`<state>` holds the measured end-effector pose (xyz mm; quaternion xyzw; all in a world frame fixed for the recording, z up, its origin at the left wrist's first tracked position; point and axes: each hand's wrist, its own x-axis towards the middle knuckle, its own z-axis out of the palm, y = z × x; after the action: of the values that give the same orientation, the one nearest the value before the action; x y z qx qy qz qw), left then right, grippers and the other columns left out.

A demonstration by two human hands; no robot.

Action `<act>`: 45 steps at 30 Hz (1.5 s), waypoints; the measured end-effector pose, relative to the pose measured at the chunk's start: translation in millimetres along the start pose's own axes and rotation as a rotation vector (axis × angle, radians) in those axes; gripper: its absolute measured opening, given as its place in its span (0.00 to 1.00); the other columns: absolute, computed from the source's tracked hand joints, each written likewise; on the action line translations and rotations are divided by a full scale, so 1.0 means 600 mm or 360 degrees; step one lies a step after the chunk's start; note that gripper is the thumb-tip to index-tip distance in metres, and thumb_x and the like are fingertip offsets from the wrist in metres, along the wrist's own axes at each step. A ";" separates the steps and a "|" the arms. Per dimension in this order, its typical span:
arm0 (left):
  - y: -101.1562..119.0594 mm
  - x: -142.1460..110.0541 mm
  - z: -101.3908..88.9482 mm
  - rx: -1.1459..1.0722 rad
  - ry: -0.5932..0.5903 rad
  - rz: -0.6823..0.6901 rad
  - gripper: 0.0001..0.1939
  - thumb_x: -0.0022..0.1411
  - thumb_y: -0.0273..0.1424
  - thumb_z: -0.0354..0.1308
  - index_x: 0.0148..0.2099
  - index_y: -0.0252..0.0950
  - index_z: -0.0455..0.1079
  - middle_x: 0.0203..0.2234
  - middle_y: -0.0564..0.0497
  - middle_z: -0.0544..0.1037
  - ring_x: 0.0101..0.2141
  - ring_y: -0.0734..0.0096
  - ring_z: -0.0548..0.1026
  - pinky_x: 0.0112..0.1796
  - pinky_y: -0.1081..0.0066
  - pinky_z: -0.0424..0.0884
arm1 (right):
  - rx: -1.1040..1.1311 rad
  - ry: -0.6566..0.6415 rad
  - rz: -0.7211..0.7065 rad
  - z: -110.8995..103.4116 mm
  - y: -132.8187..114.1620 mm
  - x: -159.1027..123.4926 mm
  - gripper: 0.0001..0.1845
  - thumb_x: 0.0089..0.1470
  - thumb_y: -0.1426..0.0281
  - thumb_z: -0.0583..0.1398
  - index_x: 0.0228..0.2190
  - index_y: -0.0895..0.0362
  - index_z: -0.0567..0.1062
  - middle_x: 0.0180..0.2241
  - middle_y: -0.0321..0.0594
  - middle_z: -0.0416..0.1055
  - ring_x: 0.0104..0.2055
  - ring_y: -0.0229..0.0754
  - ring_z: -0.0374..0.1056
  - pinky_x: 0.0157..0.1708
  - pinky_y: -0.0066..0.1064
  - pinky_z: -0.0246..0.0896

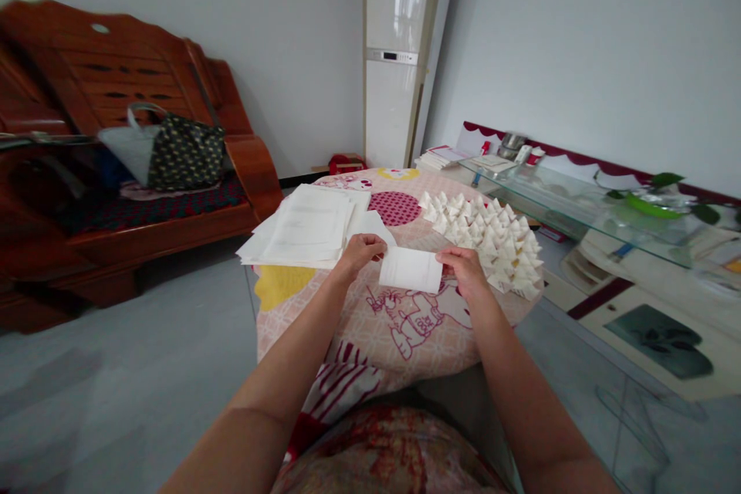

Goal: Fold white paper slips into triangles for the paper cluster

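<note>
A small white sheet of paper (411,270), seemingly folded, is held up between my two hands over the cloth-covered table. My left hand (364,248) pinches its upper left corner. At the upper right corner, the thumb and fingers of my right hand (463,266) are closed on the same sheet. Left of my left hand lies a loose stack of white paper sheets (312,224). Beyond my right hand stand many small folded paper pieces (486,235) with pointed tips, packed in rows.
The round table wears a patterned pink cloth (341,324). A glass-topped stand (579,204) with cups and a green-bowled plant is at right. A wooden sofa (255,170) with a bag (188,150) stands left, and a tall white cabinet-like appliance (390,108) behind.
</note>
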<state>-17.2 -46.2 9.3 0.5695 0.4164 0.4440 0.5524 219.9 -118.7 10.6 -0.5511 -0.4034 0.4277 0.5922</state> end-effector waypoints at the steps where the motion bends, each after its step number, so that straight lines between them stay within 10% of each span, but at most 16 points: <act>1: 0.000 -0.001 0.002 -0.0120 0.0000 -0.0028 0.10 0.43 0.34 0.68 0.27 0.33 0.75 0.22 0.53 0.76 0.25 0.75 0.71 0.31 0.73 0.67 | 0.0059 0.0030 0.0001 0.001 0.002 0.000 0.13 0.28 0.63 0.70 0.20 0.57 0.77 0.20 0.37 0.75 0.22 0.42 0.69 0.24 0.32 0.63; 7: -0.004 -0.014 0.032 -0.0576 -0.0292 -0.0218 0.29 0.37 0.37 0.79 0.43 0.32 0.78 0.36 0.47 0.82 0.33 0.69 0.77 0.34 0.70 0.75 | 0.0388 0.0166 -0.0030 0.009 0.012 0.002 0.14 0.29 0.64 0.71 0.22 0.56 0.76 0.23 0.39 0.78 0.24 0.44 0.72 0.24 0.34 0.68; 20: -0.010 -0.025 0.081 -0.0721 0.0019 -0.0171 0.22 0.40 0.34 0.76 0.39 0.32 0.77 0.36 0.46 0.83 0.33 0.69 0.78 0.36 0.68 0.76 | 0.0454 0.0327 -0.0190 0.032 0.025 -0.015 0.15 0.33 0.60 0.70 0.24 0.55 0.77 0.24 0.39 0.78 0.27 0.45 0.74 0.30 0.39 0.73; 28: -0.013 -0.001 0.049 0.0222 0.0194 0.0241 0.10 0.49 0.33 0.68 0.32 0.31 0.78 0.24 0.50 0.79 0.27 0.68 0.73 0.30 0.70 0.69 | -0.0017 0.0139 -0.0240 0.010 0.028 -0.006 0.17 0.34 0.61 0.70 0.28 0.57 0.82 0.26 0.40 0.79 0.28 0.46 0.74 0.34 0.39 0.73; 33: -0.005 -0.011 0.046 0.0767 0.0109 0.0658 0.05 0.58 0.30 0.63 0.34 0.35 0.80 0.29 0.47 0.81 0.32 0.64 0.77 0.38 0.67 0.71 | -0.0426 0.0007 -0.0706 0.004 0.001 0.005 0.16 0.41 0.64 0.68 0.35 0.54 0.84 0.39 0.43 0.82 0.43 0.50 0.76 0.49 0.42 0.71; 38: -0.011 -0.032 0.038 0.1052 -0.0159 0.0987 0.09 0.61 0.24 0.59 0.38 0.39 0.81 0.44 0.43 0.82 0.46 0.60 0.78 0.49 0.64 0.71 | -0.0797 -0.0112 -0.1126 0.001 0.002 -0.002 0.08 0.49 0.72 0.63 0.30 0.51 0.85 0.39 0.44 0.81 0.45 0.50 0.75 0.52 0.44 0.68; 45: -0.048 -0.053 0.007 0.1468 -0.0736 0.1004 0.15 0.54 0.16 0.54 0.35 0.35 0.80 0.38 0.42 0.82 0.43 0.58 0.79 0.45 0.65 0.72 | -0.1116 -0.0645 -0.1131 -0.018 0.065 -0.029 0.12 0.49 0.77 0.61 0.28 0.51 0.85 0.38 0.45 0.82 0.42 0.51 0.76 0.47 0.45 0.71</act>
<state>-20.9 -77.0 -20.8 0.9280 0.2463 0.2246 0.1663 222.6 -137.3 -29.4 -0.4519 -0.7897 0.1384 0.3912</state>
